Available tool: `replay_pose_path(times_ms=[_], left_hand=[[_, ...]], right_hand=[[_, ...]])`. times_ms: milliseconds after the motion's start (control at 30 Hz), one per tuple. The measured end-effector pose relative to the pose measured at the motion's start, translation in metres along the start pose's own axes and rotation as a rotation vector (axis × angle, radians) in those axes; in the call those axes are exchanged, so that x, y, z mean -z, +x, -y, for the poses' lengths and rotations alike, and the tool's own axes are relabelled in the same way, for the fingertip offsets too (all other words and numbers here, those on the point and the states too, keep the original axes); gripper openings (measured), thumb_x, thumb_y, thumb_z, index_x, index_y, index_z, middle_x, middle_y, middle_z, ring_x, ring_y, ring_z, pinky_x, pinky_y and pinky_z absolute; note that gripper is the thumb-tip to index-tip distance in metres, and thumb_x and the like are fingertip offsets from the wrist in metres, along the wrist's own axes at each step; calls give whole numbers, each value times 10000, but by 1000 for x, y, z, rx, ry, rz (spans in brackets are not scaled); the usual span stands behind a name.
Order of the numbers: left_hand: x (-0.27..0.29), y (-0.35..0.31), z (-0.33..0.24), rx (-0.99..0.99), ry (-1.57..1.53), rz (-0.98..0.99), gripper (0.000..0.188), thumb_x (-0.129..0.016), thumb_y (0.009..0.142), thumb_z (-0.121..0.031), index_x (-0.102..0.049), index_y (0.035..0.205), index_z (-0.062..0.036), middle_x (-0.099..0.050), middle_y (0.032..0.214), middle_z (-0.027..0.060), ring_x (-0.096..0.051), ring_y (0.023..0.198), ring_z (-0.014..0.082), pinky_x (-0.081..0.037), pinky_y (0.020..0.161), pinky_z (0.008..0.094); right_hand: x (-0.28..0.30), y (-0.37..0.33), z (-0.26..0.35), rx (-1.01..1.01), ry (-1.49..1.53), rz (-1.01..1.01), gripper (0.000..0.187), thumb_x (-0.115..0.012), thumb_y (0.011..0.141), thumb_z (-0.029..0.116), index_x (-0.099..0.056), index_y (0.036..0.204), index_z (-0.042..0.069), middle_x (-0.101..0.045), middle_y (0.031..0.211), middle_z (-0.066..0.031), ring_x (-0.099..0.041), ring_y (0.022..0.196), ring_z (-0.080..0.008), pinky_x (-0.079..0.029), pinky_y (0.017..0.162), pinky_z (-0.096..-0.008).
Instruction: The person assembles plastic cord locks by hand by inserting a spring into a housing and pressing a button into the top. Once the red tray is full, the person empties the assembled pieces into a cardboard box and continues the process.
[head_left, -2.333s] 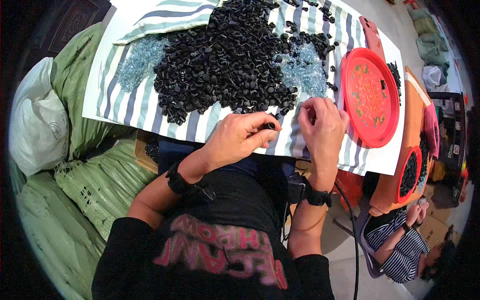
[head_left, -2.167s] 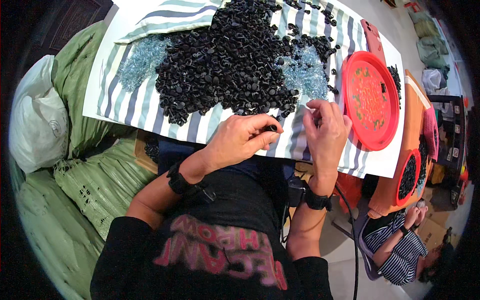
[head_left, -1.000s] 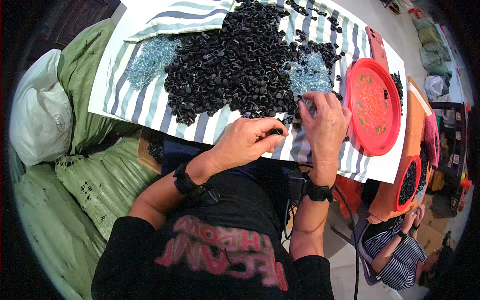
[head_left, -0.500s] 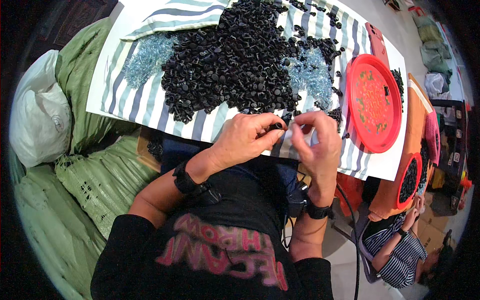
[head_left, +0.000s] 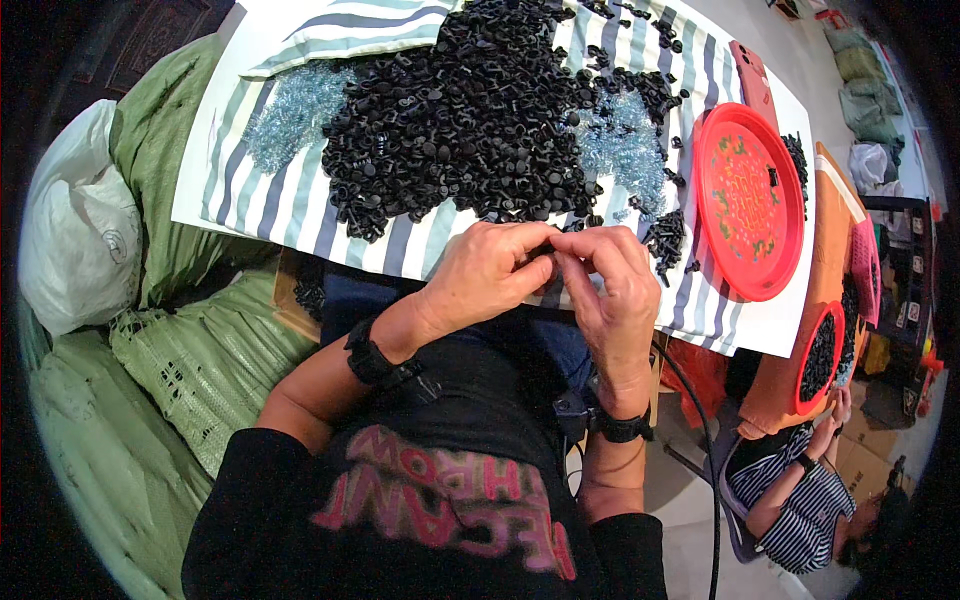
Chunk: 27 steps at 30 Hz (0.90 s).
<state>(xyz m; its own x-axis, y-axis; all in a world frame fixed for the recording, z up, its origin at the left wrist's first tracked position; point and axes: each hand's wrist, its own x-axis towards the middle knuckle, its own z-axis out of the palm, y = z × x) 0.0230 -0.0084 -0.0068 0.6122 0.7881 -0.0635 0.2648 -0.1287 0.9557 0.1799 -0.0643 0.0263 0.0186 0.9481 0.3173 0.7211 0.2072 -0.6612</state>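
At the near edge of the table, my left hand (head_left: pixel 484 264) is closed in a pinch on a small black plastic part, now mostly covered by fingers. My right hand (head_left: pixel 613 283) meets it fingertip to fingertip, also pinched; what lies in its fingers is hidden. Just beyond spreads a big heap of small black plastic parts (head_left: pixel 450 125), some with round caps. Small clear bluish springs lie in one pile (head_left: pixel 622 150) right of the heap and another pile (head_left: pixel 297 118) left of it. A small cluster of black pieces (head_left: pixel 665 240) sits beside my right hand.
A striped cloth (head_left: pixel 300 225) covers the white tabletop. To the right are a round red tray (head_left: pixel 718 235) with one black piece and a pink phone (head_left: pixel 752 85). Green sacks (head_left: pixel 215 360) stand left. A person in a striped shirt (head_left: pixel 800 510) sits at lower right, near another red tray (head_left: pixel 802 385).
My right hand has moved left, and its fingertips have closed against those of my left hand. The black part visible in my left pinch is now covered. More black pieces show beside my right hand.
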Motion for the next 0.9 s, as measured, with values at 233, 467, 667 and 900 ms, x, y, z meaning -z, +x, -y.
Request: replay_pose_path(times_ms=[233, 467, 667, 900], left_hand=[[-1, -1, 1, 44, -118, -18, 184, -596, 900, -25, -674, 1064, 7, -713, 805, 61, -687, 721, 100, -556, 645, 258], [0, -1, -2, -2, -27, -12, 179, -597, 904, -17, -672, 1063, 15, -708, 799, 62, -690, 715, 103, -552, 632, 253], [-3, -2, 3, -55, -68, -33, 177, -590, 898, -6, -681, 1050, 7, -702, 799, 68, -692, 698, 112, -550, 621, 256], [-3, -2, 6, -96, -12, -57, 165, -608, 888, -56, -684, 1030, -17, -698, 795, 101, -693, 670, 179, -542, 601, 300]], right_hand=[[-5, -4, 2, -191, 223, -60, 115, -705, 824, 14, -674, 933, 35, -614, 863, -80, -620, 760, -201, -487, 657, -304], [-9, -5, -2, -159, 258, -88, 101, -704, 828, 10, -677, 925, 25, -622, 867, -85, -612, 713, -173, -490, 612, -279], [-5, -7, -1, -148, 225, -67, 95, -717, 814, 22, -681, 901, 34, -623, 845, -78, -589, 681, -170, -474, 598, -284], [-5, -7, -1, -186, 242, -54, 84, -714, 818, 33, -677, 894, 32, -609, 819, -66, -571, 652, -161, -461, 591, -281]])
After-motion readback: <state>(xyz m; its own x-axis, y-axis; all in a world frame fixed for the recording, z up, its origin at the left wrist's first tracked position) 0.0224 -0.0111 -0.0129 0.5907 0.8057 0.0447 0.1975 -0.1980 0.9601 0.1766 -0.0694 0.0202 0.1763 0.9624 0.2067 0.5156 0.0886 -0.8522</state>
